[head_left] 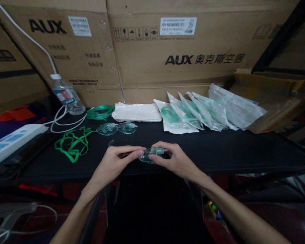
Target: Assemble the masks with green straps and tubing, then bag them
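Observation:
Between both hands, close to the table's front edge, is a clear green oxygen mask [147, 156] with a pale connector on its right side. My left hand [119, 156] pinches the mask's left end between thumb and fingers. On the other side my right hand [171, 156] is closed around the mask's body beside the connector. Two more clear masks [127, 127] lie side by side behind my left hand. Left of them is a tangle of green elastic straps [72, 144]. A coil of green tubing [100, 112] lies farther back.
Several sealed packs [193, 110] lean in a row at the back right, beside an open cardboard box [271, 98]. White folded wrappers [136, 112] lie at the back middle. A water bottle [68, 96] and a power strip [15, 140] with white cables are at left. Large cartons [142, 67] wall the back.

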Tool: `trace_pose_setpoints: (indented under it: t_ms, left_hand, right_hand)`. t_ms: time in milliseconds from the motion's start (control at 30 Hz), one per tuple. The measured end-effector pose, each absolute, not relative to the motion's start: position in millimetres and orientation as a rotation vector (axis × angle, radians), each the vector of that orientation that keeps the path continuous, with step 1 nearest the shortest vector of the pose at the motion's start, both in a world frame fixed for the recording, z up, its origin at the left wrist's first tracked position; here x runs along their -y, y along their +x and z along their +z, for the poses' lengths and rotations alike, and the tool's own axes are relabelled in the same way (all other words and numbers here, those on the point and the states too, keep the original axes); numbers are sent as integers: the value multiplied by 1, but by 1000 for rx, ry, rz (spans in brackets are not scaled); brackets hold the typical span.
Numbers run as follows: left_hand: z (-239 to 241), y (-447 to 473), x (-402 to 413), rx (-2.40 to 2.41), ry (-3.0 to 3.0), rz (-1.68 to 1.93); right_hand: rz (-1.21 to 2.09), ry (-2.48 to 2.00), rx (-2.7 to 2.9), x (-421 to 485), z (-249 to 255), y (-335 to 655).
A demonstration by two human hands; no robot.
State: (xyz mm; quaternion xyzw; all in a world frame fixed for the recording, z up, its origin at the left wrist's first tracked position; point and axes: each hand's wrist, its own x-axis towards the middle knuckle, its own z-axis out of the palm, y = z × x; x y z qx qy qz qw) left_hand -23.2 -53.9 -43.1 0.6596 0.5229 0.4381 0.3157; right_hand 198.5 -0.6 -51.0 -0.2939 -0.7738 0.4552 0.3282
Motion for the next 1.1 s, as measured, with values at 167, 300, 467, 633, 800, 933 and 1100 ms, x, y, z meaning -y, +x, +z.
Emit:
trace_pose_setpoints:
  t_ms: [167, 300, 467, 633, 800, 933, 1100]
  left_hand:
    - [-44, -23, 54, -1388, 1734, 1160]
    - [-42, -21, 54, -1364, 1676, 1171]
    - [-42, -20, 53, -1367, 1641, 1171]
    - [-42, -21, 54, -1369, 1620, 1164]
    - [-42, -22, 54, -1362, 1592, 1158]
    - [-42, -22, 54, -1357, 1572, 1182]
    - [-43, -22, 53, -1364, 1569, 1166]
  right_hand:
    - [1166, -780, 2029, 1, -51, 198]
    - [1157, -791, 2032, 2, -49, 198]
    - [1174, -794, 2024, 2, -49, 199]
    - [1184, -788, 2029, 2, -48, 199]
    - [1198, -750, 2035, 2, -49, 199]
    - [1197, -711, 2037, 2, -49, 199]
    - [1201, -652, 2029, 1, -49, 200]
